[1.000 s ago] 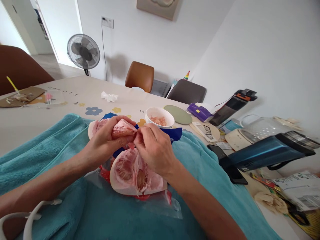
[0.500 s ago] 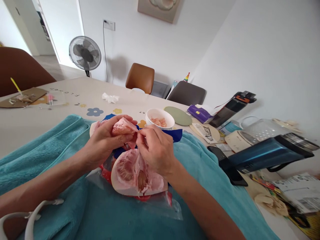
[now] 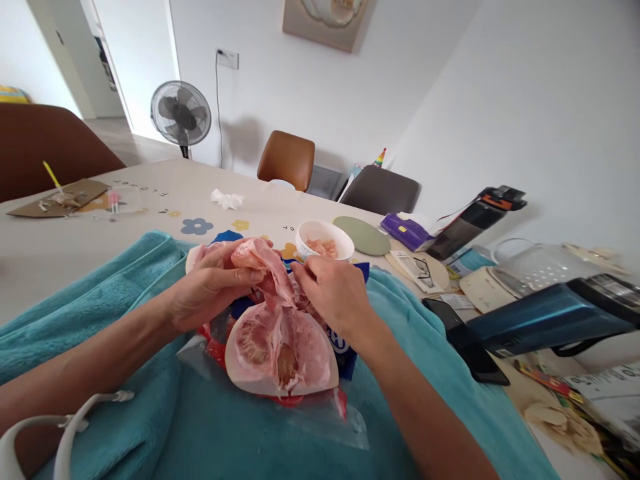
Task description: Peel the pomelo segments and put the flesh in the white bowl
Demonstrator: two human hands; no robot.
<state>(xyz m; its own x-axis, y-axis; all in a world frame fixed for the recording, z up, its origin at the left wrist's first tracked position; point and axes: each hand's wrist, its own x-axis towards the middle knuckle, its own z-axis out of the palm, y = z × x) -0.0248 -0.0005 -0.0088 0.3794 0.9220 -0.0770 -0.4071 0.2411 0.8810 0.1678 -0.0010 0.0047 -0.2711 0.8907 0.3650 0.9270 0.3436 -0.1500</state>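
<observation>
Head view: your left hand [image 3: 213, 287] curls around a pomelo segment [image 3: 260, 257], thumb and fingers pressed on its pink membrane. Your right hand [image 3: 333, 293] pinches the edge of that membrane between thumb and forefinger, just beside the left fingertips, the skin stretched between the two hands. Directly below them, the opened pomelo half [image 3: 280, 347] lies cut side up on a clear plastic bag [image 3: 325, 417], over the teal towel [image 3: 150, 413] covering your lap. Beyond your hands a white bowl [image 3: 324, 240] holding peeled flesh stands on the table [image 3: 75, 240], near a green disc [image 3: 363, 235]. A dark phone [image 3: 465, 340] and a blue flask [image 3: 545, 319] lie to your right
</observation>
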